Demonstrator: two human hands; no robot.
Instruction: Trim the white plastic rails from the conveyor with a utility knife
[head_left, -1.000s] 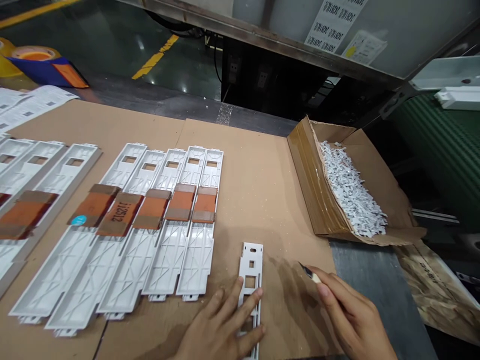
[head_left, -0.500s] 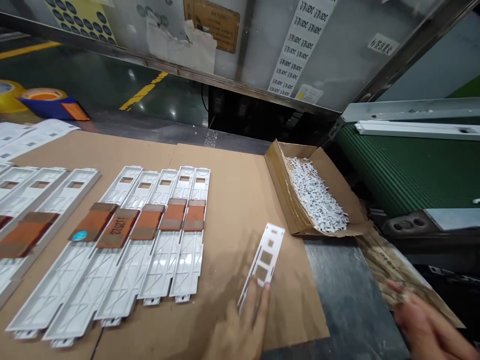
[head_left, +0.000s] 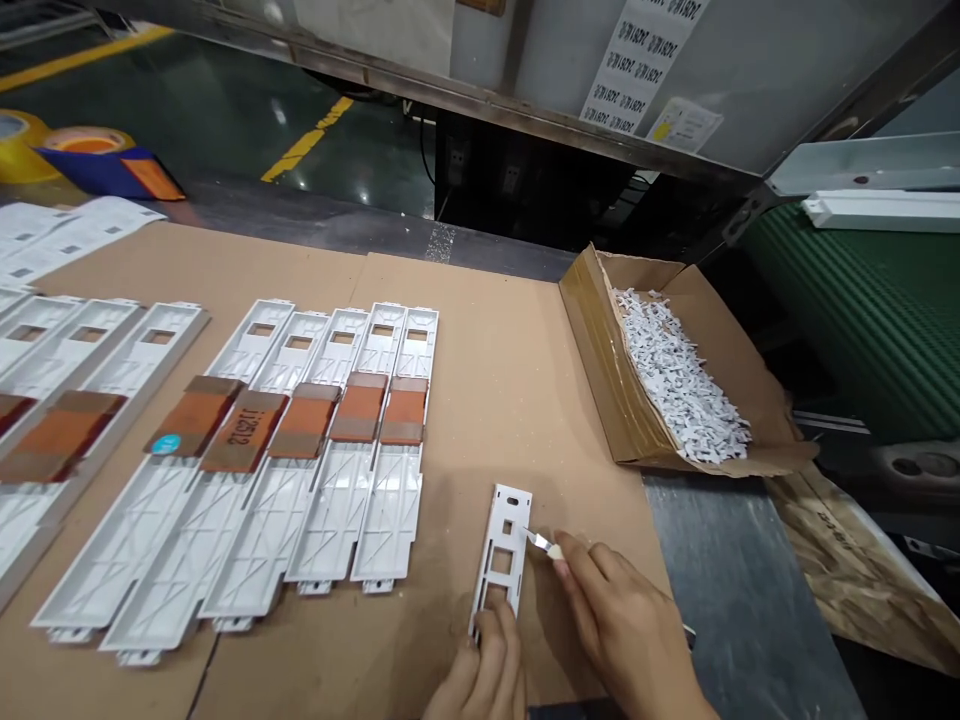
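Note:
A small white plastic panel (head_left: 502,550) with several rectangular cut-outs stands out on the cardboard sheet at the lower middle. My left hand (head_left: 484,665) grips its near end, the fingers curled over it. In my right hand (head_left: 622,615) is a craft knife (head_left: 544,545), pinched between thumb and fingers. Its short metal blade points left and meets the panel's right edge, close to the small square hole. Most of the knife's handle is hidden by the hand.
To the left, white plastic strips (head_left: 315,530) lie in rows under brown-orange blocks (head_left: 304,420). A cardboard box (head_left: 600,360) of small white parts (head_left: 682,385) sits at right, near a green conveyor belt (head_left: 862,310). Tape rolls (head_left: 97,160) are at far left.
My right hand has come in from the far right and brought the knife blade to the panel's edge. The panel has turned more upright and sits slightly nearer in my left hand.

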